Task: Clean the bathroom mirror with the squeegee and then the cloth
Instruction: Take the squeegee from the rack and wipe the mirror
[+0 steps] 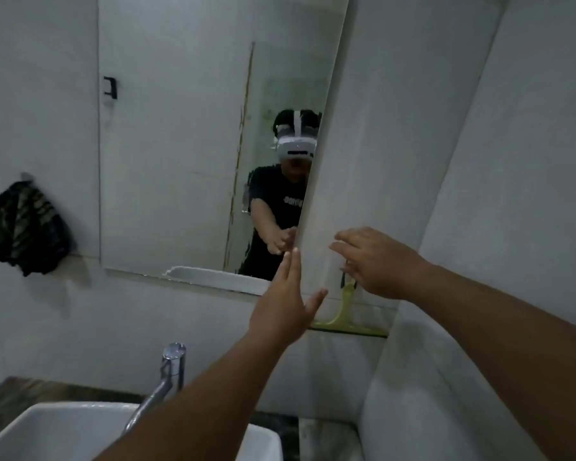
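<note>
The mirror (180, 154) is a cabinet door on the wall, swung partly outward. My left hand (286, 304) has flat fingers against the door's free edge. Just right of that edge, my right hand (376, 261) hovers with fingers spread over the top of a light green squeegee (345, 314). The squeegee hangs inside the cabinet opening with its blade along the bottom ledge; my hand hides its handle top. A dark patterned cloth (27, 227) hangs on a wall hook to the left of the mirror.
A chrome tap (167, 374) rises over a white basin (64, 434) at the bottom left. A dark stone counter (7, 397) runs behind the basin. White tiled walls close in on the right.
</note>
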